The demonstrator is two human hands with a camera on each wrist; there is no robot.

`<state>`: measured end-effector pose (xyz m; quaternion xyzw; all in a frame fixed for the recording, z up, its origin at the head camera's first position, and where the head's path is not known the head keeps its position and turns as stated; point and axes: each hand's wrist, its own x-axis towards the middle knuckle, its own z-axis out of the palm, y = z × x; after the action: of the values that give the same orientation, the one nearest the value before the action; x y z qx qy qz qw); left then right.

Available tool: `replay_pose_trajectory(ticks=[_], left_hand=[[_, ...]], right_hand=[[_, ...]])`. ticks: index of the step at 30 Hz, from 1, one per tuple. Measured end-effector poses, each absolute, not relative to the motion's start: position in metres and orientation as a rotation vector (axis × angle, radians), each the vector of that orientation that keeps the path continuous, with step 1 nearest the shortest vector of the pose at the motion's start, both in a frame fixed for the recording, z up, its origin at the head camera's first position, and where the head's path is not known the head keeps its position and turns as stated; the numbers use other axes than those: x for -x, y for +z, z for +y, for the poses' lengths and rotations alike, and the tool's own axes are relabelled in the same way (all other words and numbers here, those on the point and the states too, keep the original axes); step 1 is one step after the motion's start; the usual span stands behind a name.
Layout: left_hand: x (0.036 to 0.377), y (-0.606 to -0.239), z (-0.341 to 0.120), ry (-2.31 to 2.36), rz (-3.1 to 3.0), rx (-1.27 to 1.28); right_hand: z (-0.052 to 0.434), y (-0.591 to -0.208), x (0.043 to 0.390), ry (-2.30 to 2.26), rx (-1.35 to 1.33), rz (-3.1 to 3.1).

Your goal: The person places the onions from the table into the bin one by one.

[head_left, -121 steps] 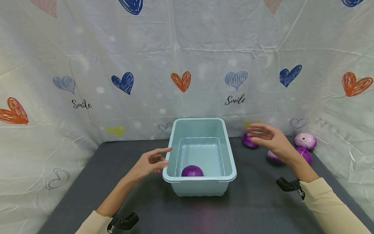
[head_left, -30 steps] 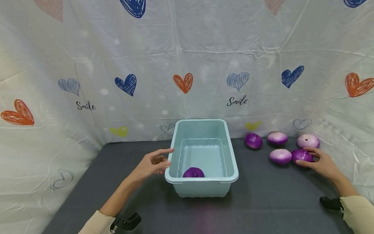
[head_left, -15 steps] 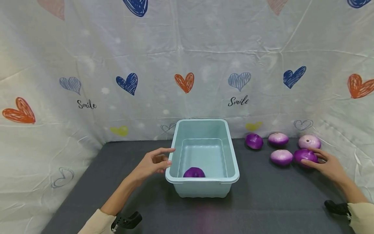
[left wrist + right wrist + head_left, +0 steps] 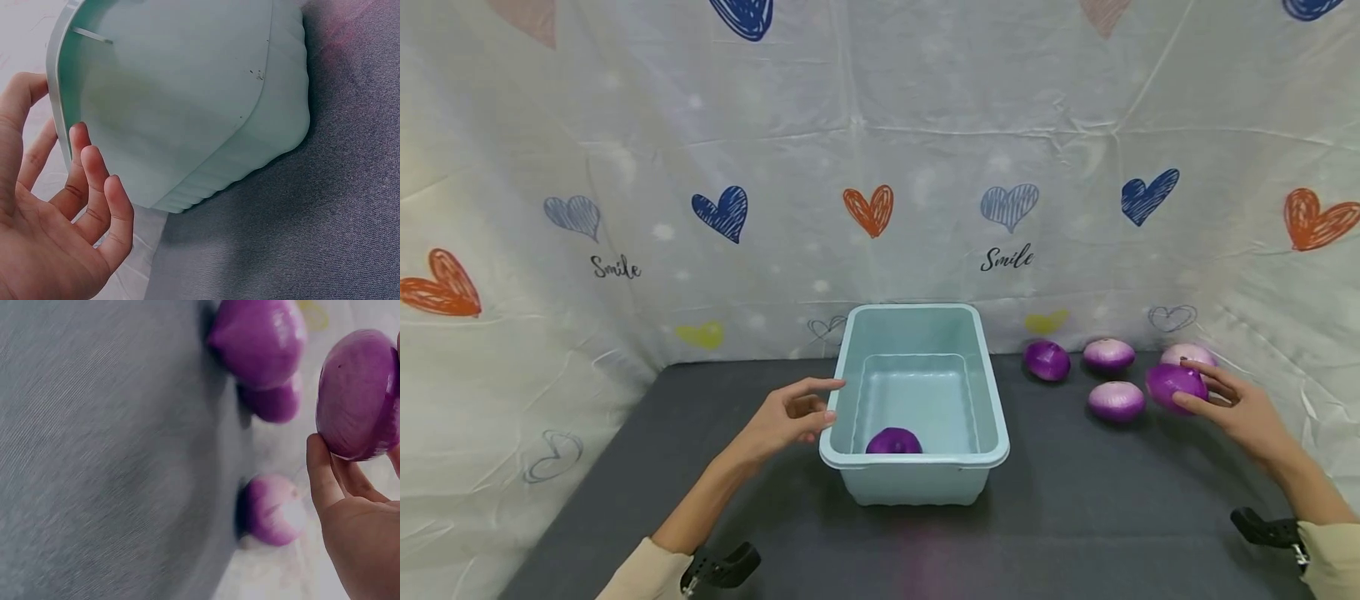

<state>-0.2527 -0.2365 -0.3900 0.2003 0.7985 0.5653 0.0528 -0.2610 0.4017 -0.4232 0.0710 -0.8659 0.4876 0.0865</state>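
In the head view my right hand (image 4: 1240,412) grips a purple onion (image 4: 1175,388) at the right of the table. The right wrist view shows this onion (image 4: 356,394) between thumb and fingers, raised off the cloth. My left hand (image 4: 786,421) is at the left side of a pale blue plastic basin (image 4: 917,459), its index fingertip and thumb on the rim. In the left wrist view the other fingers (image 4: 119,215) are loosely bent beside the basin's outer wall. One purple onion (image 4: 893,441) lies inside the basin near its front wall, partly hidden by the rim.
Several onions lie at the back right: a dark purple onion (image 4: 1047,360), two paler onions (image 4: 1108,354), and a whitish onion (image 4: 1187,354) partly behind the held one. Dark cloth (image 4: 1060,525) covers the table. A white heart-print curtain (image 4: 925,150) hangs close behind.
My right hand moved from above the onions to the right-hand purple one, took hold of it and raised it slightly. The left hand has stayed at the basin's rim.
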Motion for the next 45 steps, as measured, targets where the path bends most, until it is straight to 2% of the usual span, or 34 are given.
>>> replay_pose_trajectory(ticks=[18, 45], left_hand=[[0.252, -0.389, -0.235, 1.710, 2.443, -0.624], [0.254, -0.391, -0.238, 1.701, 2.449, -0.565]], right_hand=[[0.358, -0.390, 0.266, 1.539, -0.480, -2.502], [0.296, -0.369, 0.287, 1.709, -0.590, -2.467]])
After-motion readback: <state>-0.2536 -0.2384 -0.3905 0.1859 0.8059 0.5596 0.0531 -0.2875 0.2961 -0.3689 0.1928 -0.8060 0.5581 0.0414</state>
